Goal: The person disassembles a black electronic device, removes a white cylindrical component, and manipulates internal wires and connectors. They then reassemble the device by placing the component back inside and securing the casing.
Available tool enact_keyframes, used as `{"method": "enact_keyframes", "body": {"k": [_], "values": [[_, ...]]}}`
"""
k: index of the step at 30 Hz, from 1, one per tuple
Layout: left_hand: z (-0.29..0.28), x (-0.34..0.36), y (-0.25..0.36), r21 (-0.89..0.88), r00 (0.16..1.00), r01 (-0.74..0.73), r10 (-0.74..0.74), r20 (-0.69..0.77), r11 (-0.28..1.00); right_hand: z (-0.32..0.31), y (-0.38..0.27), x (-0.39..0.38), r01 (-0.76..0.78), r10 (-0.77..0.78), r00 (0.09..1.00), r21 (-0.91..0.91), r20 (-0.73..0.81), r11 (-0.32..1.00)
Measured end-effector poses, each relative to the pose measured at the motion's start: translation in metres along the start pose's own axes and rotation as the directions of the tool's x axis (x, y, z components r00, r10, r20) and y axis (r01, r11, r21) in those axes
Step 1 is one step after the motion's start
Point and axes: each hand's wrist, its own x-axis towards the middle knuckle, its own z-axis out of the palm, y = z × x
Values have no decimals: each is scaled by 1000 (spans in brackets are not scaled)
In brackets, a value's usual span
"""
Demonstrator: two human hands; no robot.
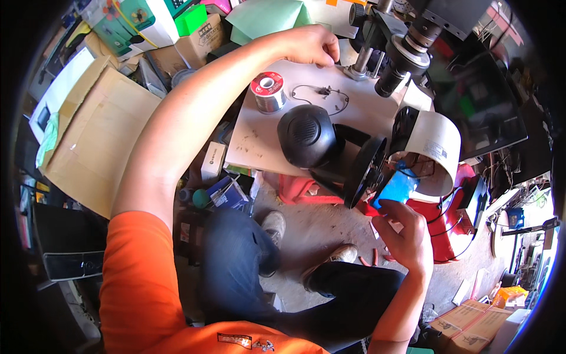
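My right hand pinches the lower end of a blue flat pack between thumb and fingers. The pack's upper part lies at the mouth of a white cylindrical housing, where wires show. Left of it, a black device with a rounded ribbed head and a round black base lies at the edge of the white table. At the table's far side, my left hand is curled closed near a microscope stand; whatever its fingers may hold is hidden.
A solder wire spool and a thin looped cable lie on the table. The microscope stands at the far right, a dark monitor beside it. A red stool is below. Cardboard fills the left.
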Motion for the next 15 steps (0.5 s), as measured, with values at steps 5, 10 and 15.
{"method": "enact_keyframes", "body": {"k": [5,10,15], "values": [[8,-8,-8,130,998,1,7,-66,991,1,-1,-8,19,-19,1000,43,1,999],[33,1,-9,218,976,142,-173,132,966,-2,-7,-18,47,-47,999,100,-2,994],[46,11,-18,310,952,198,-258,166,930,-6,-3,-22,68,-65,997,91,-32,994]]}}
